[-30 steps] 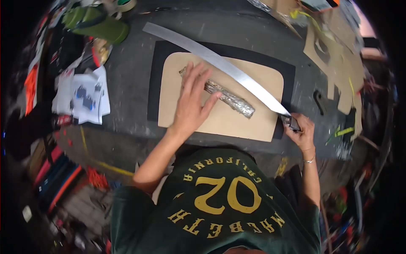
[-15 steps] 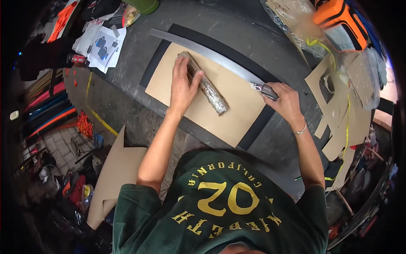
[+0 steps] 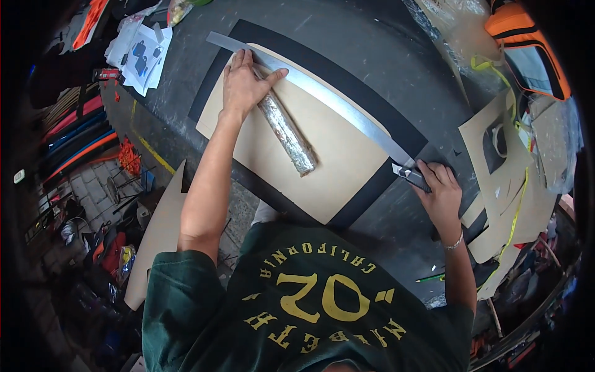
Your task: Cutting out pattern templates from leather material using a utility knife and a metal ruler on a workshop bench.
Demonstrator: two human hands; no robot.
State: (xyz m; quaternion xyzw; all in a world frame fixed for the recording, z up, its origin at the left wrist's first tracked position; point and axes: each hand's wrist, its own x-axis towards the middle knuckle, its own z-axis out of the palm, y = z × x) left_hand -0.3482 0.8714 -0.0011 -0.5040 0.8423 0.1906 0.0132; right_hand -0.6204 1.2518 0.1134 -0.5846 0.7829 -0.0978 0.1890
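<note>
My left hand [image 3: 246, 87] lies spread over the upper end of a long bar [image 3: 288, 133] wrapped in clear film or tape. Its fingers reach the left part of a steel ruler [image 3: 334, 102], with the thumb stretched out onto it. In my right hand [image 3: 441, 189] is a utility knife [image 3: 410, 176], its blade end pointing left. That hand's fingertips are at the ruler's right end. Beneath the bar and ruler is a tan cardboard piece [image 3: 334, 180], with a strip of it visible beyond the ruler. A larger black sheet [image 3: 273, 36] lies under the cardboard.
On the dark worktable [image 3: 372, 37], printed papers [image 3: 145, 59] lie at the far left. An orange bag [image 3: 527, 49], cardboard offcuts [image 3: 480, 133], a yellow measuring tape [image 3: 514, 211] and a green pencil [image 3: 429, 278] are on the right. Another cardboard sheet [image 3: 158, 242] stands at lower left.
My left hand has slid up the wrapped bar to the ruler. The ruler now lies further onto the cardboard. My right hand, still holding the knife, has moved to the ruler's right end.
</note>
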